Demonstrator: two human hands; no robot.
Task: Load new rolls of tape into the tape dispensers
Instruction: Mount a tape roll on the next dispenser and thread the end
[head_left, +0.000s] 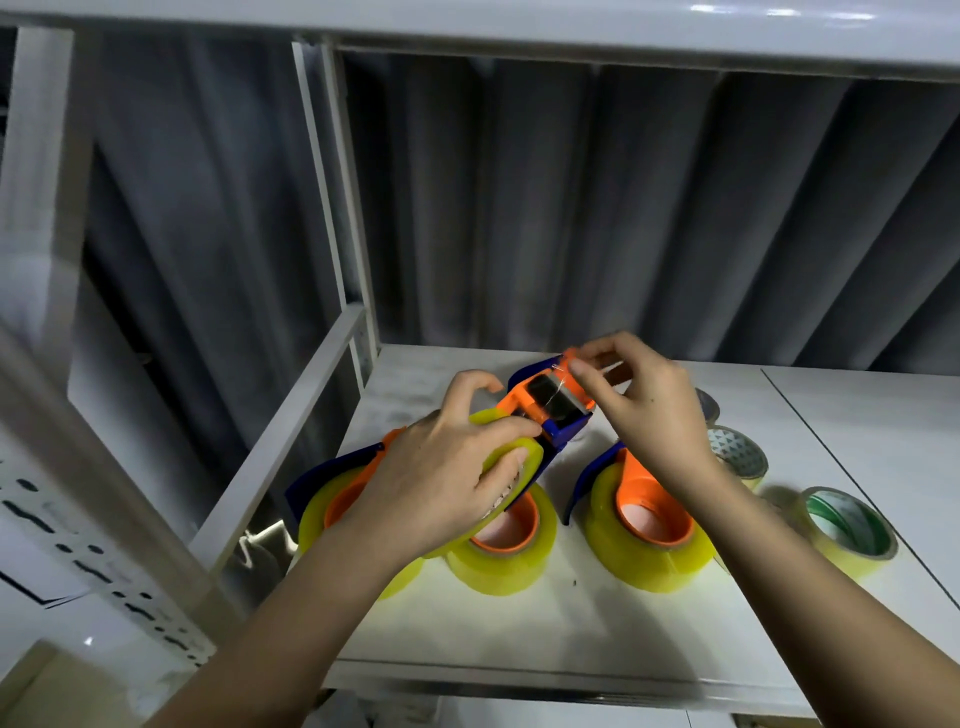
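Observation:
A blue and orange tape dispenser (545, 405) with a yellowish roll (527, 460) is held above the white shelf (597, 634). My left hand (447, 478) grips that roll from the left. My right hand (639, 395) pinches the tape end at the dispenser's orange front tip. Below stand three more dispensers loaded with yellowish tape: one at the left (332, 499), one in the middle (506, 551), one at the right (644, 525).
Loose tape rolls lie at the right: a green-cored one (847, 525), a patterned one (737, 452) and another behind my right hand (707, 405). White rack posts (337, 197) rise at the left, with a grey curtain behind. The shelf's front edge is near.

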